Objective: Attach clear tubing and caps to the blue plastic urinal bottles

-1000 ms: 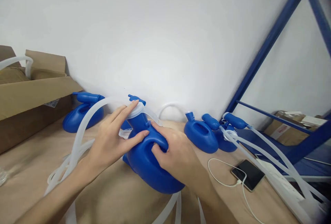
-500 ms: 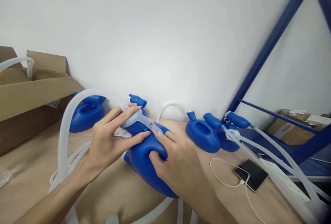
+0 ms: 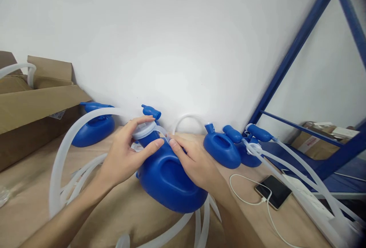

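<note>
My left hand (image 3: 126,150) is wrapped round the neck of a blue plastic bottle (image 3: 171,187), its fingers on the white cap (image 3: 144,129) and its thumb on the neck's near side. From the cap a translucent hose (image 3: 61,156) arches out to the left. My right hand (image 3: 197,160) pinches the end of the cap's clear strap (image 3: 162,130) against the bottle's upper side, its fingers partly hidden behind. The bottle's hollow handle faces up below my hands.
Other blue bottles stand along the wall, one at left (image 3: 93,131), others at right (image 3: 223,150). An open cardboard box (image 3: 42,103) is at far left. A phone (image 3: 273,191), cable, power strip (image 3: 307,198) and blue metal frame (image 3: 294,51) are at right.
The bottle has turned, its body swinging up and right. My right hand has left the handle hollow and moved up to the strap. The hose has dropped and shifted left.
</note>
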Motion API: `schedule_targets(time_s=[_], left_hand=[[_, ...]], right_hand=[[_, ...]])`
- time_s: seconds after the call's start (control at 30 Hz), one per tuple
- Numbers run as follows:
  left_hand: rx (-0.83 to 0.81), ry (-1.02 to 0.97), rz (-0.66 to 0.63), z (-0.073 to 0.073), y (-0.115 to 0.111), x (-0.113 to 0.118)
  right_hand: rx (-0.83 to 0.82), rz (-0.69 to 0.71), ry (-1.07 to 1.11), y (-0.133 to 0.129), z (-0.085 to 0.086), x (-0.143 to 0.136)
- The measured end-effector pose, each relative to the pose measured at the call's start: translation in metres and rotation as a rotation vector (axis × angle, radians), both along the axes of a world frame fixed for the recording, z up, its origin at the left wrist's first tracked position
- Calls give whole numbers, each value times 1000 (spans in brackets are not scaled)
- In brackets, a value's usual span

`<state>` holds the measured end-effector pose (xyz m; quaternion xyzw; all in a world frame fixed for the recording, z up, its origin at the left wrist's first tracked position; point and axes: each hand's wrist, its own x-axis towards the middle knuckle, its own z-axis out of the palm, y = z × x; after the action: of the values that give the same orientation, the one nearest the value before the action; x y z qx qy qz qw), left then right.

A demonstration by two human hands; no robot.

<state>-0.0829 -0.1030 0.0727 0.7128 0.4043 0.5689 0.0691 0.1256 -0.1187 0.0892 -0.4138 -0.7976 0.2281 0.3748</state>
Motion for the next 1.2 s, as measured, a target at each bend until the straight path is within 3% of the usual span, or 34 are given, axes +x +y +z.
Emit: schedule_targets(time_s=[0.13, 0.33, 0.63, 0.9, 1.2], left_hand=[[-56, -56, 117, -2, 4, 4], [-25, -65, 156, -10, 13, 6], [-37, -9, 143, -12, 11, 12], [121, 13, 215, -19, 19, 10], [86, 48, 178, -24, 27, 5]], right_hand=[[31, 21, -97, 7, -9, -12], [41, -46, -124, 13, -16, -16], [-90, 41, -83, 26, -16, -9], [-1, 38, -150, 20, -18, -15], [-14, 47, -158, 23, -16, -12]])
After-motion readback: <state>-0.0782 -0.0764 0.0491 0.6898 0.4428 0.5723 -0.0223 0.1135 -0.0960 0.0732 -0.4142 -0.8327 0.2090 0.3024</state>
